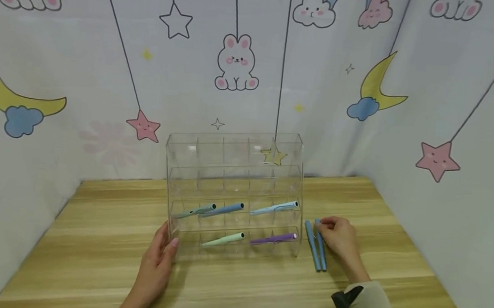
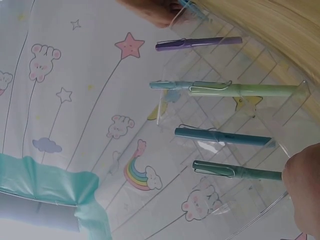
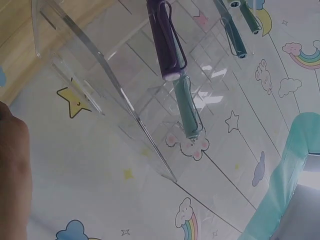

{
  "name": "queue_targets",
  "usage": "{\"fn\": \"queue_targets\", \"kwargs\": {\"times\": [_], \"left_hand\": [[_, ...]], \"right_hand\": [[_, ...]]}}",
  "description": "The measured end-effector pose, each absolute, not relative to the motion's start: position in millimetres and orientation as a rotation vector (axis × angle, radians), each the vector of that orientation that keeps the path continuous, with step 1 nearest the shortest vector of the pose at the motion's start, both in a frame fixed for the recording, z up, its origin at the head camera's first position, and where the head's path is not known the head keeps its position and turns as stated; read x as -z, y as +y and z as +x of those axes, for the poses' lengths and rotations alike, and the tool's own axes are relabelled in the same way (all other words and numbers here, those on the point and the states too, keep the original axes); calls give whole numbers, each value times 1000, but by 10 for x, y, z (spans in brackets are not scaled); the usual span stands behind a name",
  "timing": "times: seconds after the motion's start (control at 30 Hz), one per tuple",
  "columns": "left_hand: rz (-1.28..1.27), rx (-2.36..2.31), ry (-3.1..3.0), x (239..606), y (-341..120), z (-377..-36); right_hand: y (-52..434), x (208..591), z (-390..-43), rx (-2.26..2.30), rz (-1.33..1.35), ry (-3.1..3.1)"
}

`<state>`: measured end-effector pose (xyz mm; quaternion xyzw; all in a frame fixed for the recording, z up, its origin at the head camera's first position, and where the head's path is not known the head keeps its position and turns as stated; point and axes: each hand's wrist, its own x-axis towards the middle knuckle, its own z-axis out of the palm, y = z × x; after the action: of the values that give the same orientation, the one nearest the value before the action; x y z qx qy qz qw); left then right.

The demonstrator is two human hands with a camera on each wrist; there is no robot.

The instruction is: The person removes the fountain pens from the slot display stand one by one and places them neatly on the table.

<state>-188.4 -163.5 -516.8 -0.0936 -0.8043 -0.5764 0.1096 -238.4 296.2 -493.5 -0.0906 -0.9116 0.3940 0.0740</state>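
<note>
Clear acrylic organizer [image 1: 236, 173] stands mid-table [image 1: 85, 257], four tiers. Pens inside: five — teal [image 1: 194, 211], blue [image 1: 224, 209], light blue [image 1: 275, 207] on third tier; mint [image 1: 224, 239], purple [image 1: 273, 239] on bottom.

Two blue pens [image 1: 316, 245] lie just right of organizer.

Right hand [image 1: 339, 237]: fingertips pinch their upper ends.

Left hand [image 1: 158, 259]: fingers straight, pressed against organizer's lower left edge.

Bare wood toward near, right edges. No legible writing.
</note>
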Motion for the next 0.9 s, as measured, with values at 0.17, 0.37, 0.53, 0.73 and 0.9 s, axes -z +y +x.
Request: {"fn": "queue_targets", "kwargs": {"times": [0.17,0.37,0.53,0.73,0.9], "left_hand": [[-292,1662,-2381,5170,-1666,-1886],[-281,1635,-2401,5196,-1694,-1888],[-281,1622,-2407,5178,-1704,-1869],[-265,1642,-2420,5167,-1708,-1864],[-314,1688,-2377,5177,-1695,-1899]], "right_hand": [[2878,4971,-2493,-1041,-236,-2730],[2804,4861,-2495,-912,-162,-2608],[2598,4351,-2344,-1043,88,-2313],[2304,3615,-2133,-1147,361,-2593],[2149,3523,-2123,-1102,429,-2765]]}}
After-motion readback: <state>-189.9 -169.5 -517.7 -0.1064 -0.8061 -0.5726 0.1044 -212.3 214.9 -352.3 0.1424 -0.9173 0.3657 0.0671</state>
